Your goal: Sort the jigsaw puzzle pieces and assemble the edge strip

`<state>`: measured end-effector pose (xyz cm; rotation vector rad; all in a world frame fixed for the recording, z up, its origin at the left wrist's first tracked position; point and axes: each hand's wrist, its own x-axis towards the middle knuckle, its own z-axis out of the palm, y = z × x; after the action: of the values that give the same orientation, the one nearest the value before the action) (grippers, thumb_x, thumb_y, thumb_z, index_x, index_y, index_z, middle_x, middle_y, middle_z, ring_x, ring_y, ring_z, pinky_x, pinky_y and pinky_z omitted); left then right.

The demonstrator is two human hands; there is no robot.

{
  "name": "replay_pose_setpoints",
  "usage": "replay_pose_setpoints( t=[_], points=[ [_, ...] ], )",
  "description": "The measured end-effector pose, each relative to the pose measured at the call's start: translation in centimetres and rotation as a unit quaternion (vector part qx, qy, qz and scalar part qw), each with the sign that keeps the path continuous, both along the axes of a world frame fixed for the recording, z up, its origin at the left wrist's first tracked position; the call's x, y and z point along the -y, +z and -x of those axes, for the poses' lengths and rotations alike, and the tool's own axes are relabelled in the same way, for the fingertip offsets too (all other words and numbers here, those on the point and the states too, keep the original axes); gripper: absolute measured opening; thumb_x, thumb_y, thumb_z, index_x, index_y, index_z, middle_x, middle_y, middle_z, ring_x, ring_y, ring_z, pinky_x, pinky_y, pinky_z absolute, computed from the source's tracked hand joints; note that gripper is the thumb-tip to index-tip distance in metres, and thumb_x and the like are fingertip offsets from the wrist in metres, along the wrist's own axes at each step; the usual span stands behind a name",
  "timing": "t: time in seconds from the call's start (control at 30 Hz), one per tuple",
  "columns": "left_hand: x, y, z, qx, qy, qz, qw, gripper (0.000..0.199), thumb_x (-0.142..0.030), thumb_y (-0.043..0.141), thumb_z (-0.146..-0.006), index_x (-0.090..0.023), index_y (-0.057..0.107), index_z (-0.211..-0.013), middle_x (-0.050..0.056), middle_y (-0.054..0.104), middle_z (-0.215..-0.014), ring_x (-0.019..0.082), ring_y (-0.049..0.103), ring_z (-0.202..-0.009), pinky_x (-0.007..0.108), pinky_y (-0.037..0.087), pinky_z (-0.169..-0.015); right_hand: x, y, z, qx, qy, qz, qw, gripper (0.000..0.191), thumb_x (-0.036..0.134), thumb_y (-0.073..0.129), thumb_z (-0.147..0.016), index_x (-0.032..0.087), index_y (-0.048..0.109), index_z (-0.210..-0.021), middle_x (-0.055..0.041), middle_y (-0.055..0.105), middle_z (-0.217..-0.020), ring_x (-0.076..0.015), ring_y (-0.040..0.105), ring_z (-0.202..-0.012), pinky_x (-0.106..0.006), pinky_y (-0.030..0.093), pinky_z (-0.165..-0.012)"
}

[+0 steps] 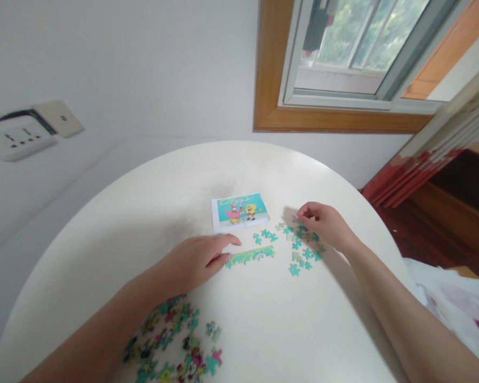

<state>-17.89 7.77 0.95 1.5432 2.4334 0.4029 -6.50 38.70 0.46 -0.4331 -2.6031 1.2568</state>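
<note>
A joined strip of jigsaw puzzle pieces (251, 256) lies on the round white table (247, 319). My left hand (201, 256) rests at the strip's left end, thumb by its edge, index finger stretched out and apart from the thumb. Over a loose group of green puzzle pieces (297, 244) on the right, my right hand (321, 221) pinches a small puzzle piece (295, 216), mostly hidden by the fingertips. A picture card (241, 209) with cartoon figures lies behind the strip. Between card and strip sit a few green pieces (265, 235).
A large heap of mixed puzzle pieces (171, 340) spreads at the front left, partly under my left forearm. Behind the table stand a white wall (163, 64) with a socket (19, 135) and a wood-framed window (343, 119). A red and white curtain (403, 173) hangs at right.
</note>
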Motion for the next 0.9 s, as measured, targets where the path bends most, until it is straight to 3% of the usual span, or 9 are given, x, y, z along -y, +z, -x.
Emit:
replay_pose_setpoints(
  t=[0.17, 0.37, 0.67, 0.9],
  points=[
    [0.0, 0.1, 0.0, -0.001, 0.002, 0.003, 1.000, 0.034, -0.027, 0.043, -0.095, -0.025, 0.056, -0.127, 0.002, 0.070, -0.092, 0.018, 0.064, -0.078, 0.029, 0.045, -0.078, 1.2, 0.5, -0.6, -0.053, 0.017, 0.196, 0.979, 0.038, 0.039, 0.071, -0.075, 0.019, 0.068, -0.107, 0.0005, 0.066, -0.075, -0.0127, 0.058, -0.066, -0.025, 0.044, -0.061],
    [0.0, 0.0, 0.0, 0.001, 0.003, -0.001, 1.000, 0.034, -0.026, 0.043, -0.095, -0.026, 0.056, -0.127, 0.001, 0.070, -0.093, 0.018, 0.065, -0.079, 0.028, 0.045, -0.077, 2.2, 0.9, -1.5, 0.003, 0.022, 0.296, 0.955, 0.035, 0.044, 0.077, -0.072, 0.020, 0.072, -0.097, -0.0021, 0.072, -0.081, -0.0147, 0.067, -0.073, -0.026, 0.050, -0.066],
    [-0.1, 0.2, -0.1, 0.000, 0.008, 0.008, 1.000, 0.035, -0.026, 0.043, -0.095, -0.024, 0.057, -0.126, 0.000, 0.069, -0.082, 0.017, 0.063, -0.071, 0.029, 0.046, -0.077, 3.0, 1.0, -2.0, 0.030, 0.076, 0.305, 0.949, 0.024, 0.035, 0.078, -0.071, 0.020, 0.072, -0.087, -0.0024, 0.074, -0.077, -0.0150, 0.069, -0.072, -0.026, 0.052, -0.066],
    [-0.1, 0.1, 0.0, 0.001, 0.006, 0.003, 1.000, 0.034, -0.027, 0.043, -0.095, -0.025, 0.057, -0.127, 0.000, 0.068, -0.082, 0.017, 0.063, -0.070, 0.028, 0.045, -0.075, 3.5, 0.3, -1.9, 0.041, 0.079, 0.230, 0.969, 0.017, 0.029, 0.073, -0.070, 0.017, 0.071, -0.082, -0.0023, 0.072, -0.074, -0.0137, 0.064, -0.067, -0.023, 0.047, -0.058]
  ],
)
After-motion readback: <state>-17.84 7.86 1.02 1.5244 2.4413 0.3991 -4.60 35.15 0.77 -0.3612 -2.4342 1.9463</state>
